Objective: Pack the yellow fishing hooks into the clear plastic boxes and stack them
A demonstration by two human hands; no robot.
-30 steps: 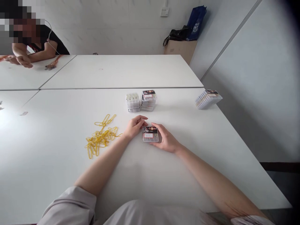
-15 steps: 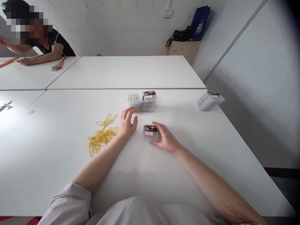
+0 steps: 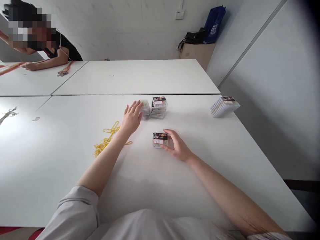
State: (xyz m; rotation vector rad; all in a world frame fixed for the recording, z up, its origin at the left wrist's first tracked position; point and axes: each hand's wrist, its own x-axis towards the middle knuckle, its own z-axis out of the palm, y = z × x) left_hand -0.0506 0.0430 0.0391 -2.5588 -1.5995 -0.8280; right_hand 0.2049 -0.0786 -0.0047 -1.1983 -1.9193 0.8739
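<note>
My left hand (image 3: 132, 119) is at the near left side of a stack of clear plastic boxes (image 3: 145, 111). Its fingers are stretched out and apart, with the fingertips over the edge of the top box; whether they touch it I cannot tell. A flat clear plastic box (image 3: 159, 138) with a black, red and white label lies in front of me. My right hand (image 3: 180, 146) is around that box's right end, thumb on the near side and fingers on the far side. Directly right of the left stack stands a second stack of labelled boxes (image 3: 159, 110).
Yellow paperclip-like loops (image 3: 110, 136) lie in a pile beside my left forearm, which partly hides them. A leaning row of boxes (image 3: 224, 107) stands near the right table edge. Across the table at far left, a person (image 3: 50, 56) handles orange cords (image 3: 12, 68).
My left hand has moved away from me and slightly left, up to the left stack. My right thumb has shifted onto the labelled box's near corner, and the box has barely moved.
</note>
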